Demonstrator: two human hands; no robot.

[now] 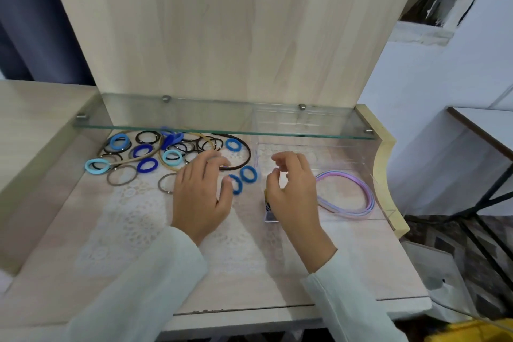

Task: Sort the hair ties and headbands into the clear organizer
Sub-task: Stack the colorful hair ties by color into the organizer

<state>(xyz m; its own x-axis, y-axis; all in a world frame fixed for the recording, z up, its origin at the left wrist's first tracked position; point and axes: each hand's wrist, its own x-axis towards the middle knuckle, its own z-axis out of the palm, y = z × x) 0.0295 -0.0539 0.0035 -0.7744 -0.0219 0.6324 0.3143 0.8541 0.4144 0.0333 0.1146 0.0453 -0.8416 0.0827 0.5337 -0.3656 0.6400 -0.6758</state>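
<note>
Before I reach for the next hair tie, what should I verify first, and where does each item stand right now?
1. Left hand empty: ok, fingers straight, over the thin dark brown headband.
2. Right hand free: ok, loosely curled over the clear plastic organizer, nothing visible in it.
3. Pastel pink-lilac headbands inside the organizer: ok.
4. Loose blue fabric hair ties near the left hand: ok.
5. Sorting finished: not ok, the mixed pile of hair ties lies under the glass shelf.
6. Contents of the compartment under the right hand: cannot tell.
</note>
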